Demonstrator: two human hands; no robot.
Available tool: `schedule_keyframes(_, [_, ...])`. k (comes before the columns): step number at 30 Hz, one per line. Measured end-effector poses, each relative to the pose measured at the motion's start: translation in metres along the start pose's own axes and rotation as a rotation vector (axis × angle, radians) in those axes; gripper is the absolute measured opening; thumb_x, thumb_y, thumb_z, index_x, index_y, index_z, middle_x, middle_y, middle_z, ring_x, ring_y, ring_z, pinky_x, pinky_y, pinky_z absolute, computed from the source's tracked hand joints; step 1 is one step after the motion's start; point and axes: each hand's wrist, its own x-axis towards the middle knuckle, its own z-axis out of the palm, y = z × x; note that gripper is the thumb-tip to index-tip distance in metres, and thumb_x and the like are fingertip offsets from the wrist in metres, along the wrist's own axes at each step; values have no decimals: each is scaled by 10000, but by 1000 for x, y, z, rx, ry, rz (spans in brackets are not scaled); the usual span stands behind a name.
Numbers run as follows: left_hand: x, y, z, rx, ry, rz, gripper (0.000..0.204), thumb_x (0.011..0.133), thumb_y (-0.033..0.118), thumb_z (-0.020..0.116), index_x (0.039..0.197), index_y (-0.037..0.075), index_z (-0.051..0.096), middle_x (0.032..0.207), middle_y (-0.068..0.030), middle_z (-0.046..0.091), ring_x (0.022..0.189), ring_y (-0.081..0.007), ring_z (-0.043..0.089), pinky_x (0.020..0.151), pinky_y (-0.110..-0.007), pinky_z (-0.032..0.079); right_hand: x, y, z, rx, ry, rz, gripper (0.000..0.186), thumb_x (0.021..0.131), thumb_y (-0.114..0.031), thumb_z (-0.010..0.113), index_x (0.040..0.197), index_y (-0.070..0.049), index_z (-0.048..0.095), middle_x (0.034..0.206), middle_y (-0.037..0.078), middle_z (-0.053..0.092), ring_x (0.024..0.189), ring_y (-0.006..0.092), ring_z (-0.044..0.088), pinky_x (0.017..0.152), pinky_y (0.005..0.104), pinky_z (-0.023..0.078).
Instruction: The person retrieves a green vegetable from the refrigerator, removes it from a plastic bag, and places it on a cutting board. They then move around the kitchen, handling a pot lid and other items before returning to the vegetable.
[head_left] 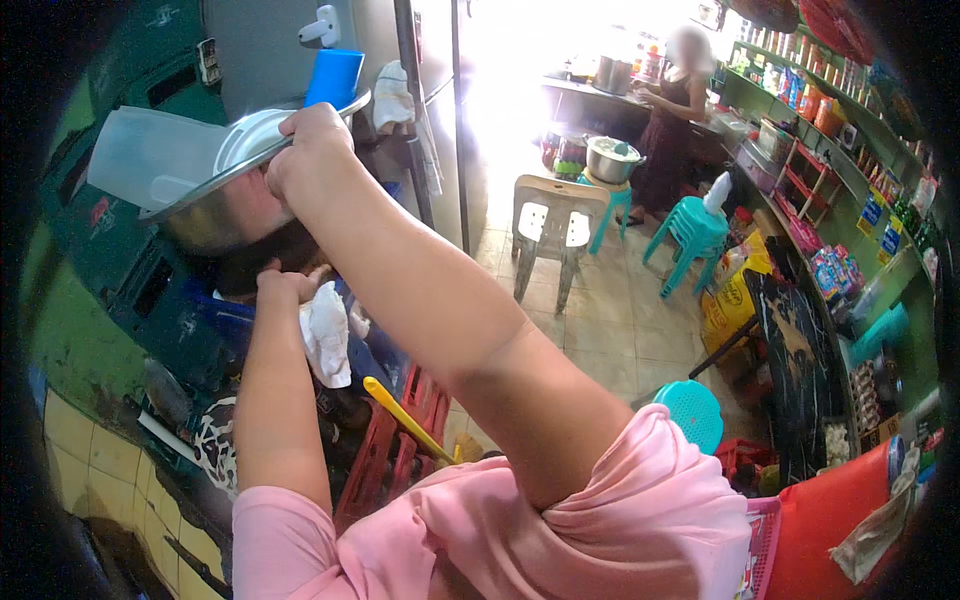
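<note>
My right hand [312,140] grips the rim of a wide steel basin [215,232] at the upper left. The basin holds a translucent pitcher [135,160], white plastic pieces [245,140] and a blue plastic container [333,78]. My left hand [287,285] is lower, just below the basin, beside a white cloth [325,340]; its fingers are partly hidden, and I cannot tell if they hold anything. Under it are dark blue items [365,320], hard to make out, and a red crate [370,450] with a yellow handle [400,410] across it.
A person [680,120] stands at a far counter beside a pot on a stool [612,160]. A plastic chair [555,230], stacked teal stools [685,240], a round stool [688,410] and goods shelves [850,200] are at the right. Green panels [110,250] line the left.
</note>
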Motion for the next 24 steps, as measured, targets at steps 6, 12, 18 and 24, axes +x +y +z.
schedule_keyframes(6, [20,-18,27,-2685,-164,-523,683,849,574,311,1313,75,350,1368,-109,339,1271,-272,298,1080,-357,156,-58,-12,-5,16,123,63,399,666,47,520,1050,-45,458,1140,169,447,980,296,498,866,417,414])
schedule_keyframes(12, [-19,-18,-16,-3739,-222,-476,660,872,537,237,1334,70,307,1413,-100,247,1301,-278,222,1078,-405,97,-56,-15,-10,-23,184,86,352,650,50,545,995,6,489,1100,178,472,917,301,524,800,405,445])
schedule_keyframes(18, [-65,-19,-15,-3895,167,-315,649,885,488,144,1368,61,214,1456,-89,148,1346,-288,47,1056,-489,18,6,10,-23,-1,102,31,341,664,42,525,1001,19,479,1063,187,493,913,305,536,843,439,421])
schedule_keyframes(24, [-135,-25,-44,-3638,692,-367,715,875,535,145,1395,74,-22,1478,-60,-57,1352,-270,-77,1061,-477,-34,35,24,-35,-142,164,8,342,661,50,527,1000,13,490,1044,167,505,927,308,535,846,432,423])
